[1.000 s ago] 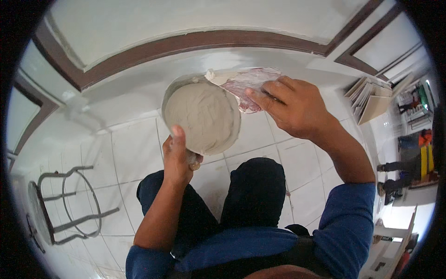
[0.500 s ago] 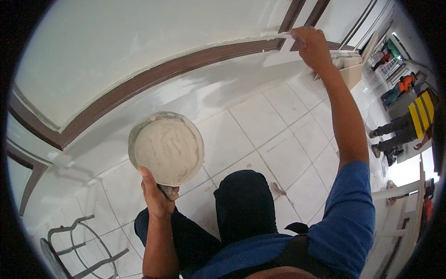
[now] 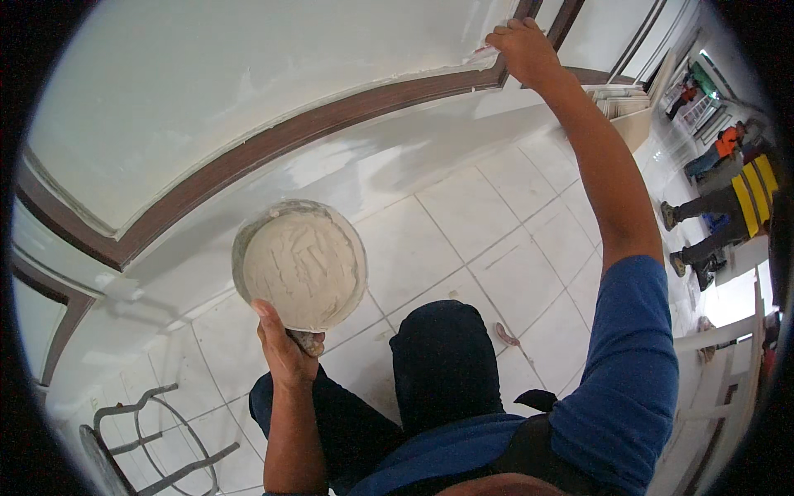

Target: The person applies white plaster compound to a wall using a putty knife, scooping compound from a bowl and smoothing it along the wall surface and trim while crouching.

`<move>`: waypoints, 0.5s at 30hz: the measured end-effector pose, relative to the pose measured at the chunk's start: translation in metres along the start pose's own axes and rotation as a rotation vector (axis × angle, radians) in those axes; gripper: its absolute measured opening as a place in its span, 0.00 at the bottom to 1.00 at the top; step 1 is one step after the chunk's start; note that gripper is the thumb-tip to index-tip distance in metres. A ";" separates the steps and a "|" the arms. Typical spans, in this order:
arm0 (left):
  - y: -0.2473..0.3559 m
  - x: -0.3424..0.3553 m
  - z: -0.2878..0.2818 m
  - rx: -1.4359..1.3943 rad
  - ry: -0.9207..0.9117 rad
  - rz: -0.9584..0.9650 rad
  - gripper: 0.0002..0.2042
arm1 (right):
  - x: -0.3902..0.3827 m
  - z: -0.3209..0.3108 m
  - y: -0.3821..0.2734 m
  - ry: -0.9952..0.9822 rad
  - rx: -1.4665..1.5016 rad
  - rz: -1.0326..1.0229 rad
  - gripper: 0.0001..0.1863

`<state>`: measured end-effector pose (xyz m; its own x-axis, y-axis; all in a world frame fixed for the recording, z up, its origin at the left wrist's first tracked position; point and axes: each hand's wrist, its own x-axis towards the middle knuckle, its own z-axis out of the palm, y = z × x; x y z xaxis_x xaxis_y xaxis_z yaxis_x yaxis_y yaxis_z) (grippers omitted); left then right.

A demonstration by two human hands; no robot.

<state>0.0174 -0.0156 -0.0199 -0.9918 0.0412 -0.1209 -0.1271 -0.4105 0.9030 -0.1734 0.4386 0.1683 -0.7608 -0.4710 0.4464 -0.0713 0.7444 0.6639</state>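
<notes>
My left hand [image 3: 285, 345] is wrapped round the short, crusted handle [image 3: 308, 341] of a round pan [image 3: 241, 248]. Smooth off-white putty [image 3: 302, 269] fills the pan, with ridges across its surface. Up at the wall, my right hand [image 3: 525, 51] is closed on a putty knife [image 3: 481, 54], mostly hidden by the fingers; only a pale, pinkish edge shows. That edge is at the white wall panel [image 3: 273, 74], close to the corner of the dark brown trim [image 3: 331, 118]. A rough line of putty runs along the trim's upper edge.
A metal-legged stool [image 3: 157, 438] stands on the tiled floor at lower left. Boards [image 3: 620, 107] lean by the wall beyond my right arm. Two people, one in a yellow vest [image 3: 754, 194] and one in orange [image 3: 728, 140], are farther off at right. A white frame [image 3: 719, 413] stands at lower right.
My right hand has moved a little up and left, from the lower trim to the inside of its corner. My left hand still holds the pan in nearly the same place.
</notes>
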 end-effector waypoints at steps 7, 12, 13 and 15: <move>-0.004 0.002 -0.003 -0.049 0.020 -0.016 0.41 | 0.018 0.003 0.001 -0.056 -0.091 -0.027 0.16; 0.003 0.000 0.002 -0.014 0.036 0.022 0.42 | 0.034 0.004 -0.002 -0.149 -0.119 -0.053 0.13; 0.004 0.000 0.000 -0.016 0.037 0.023 0.42 | 0.035 0.006 -0.002 -0.147 -0.120 -0.054 0.13; 0.003 0.001 -0.004 0.002 -0.028 0.026 0.42 | 0.036 0.009 -0.003 -0.059 -0.153 -0.119 0.07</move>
<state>0.0165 -0.0205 -0.0190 -0.9947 0.0565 -0.0860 -0.1016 -0.4100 0.9064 -0.2063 0.4234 0.1769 -0.7897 -0.5193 0.3266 -0.0675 0.6027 0.7951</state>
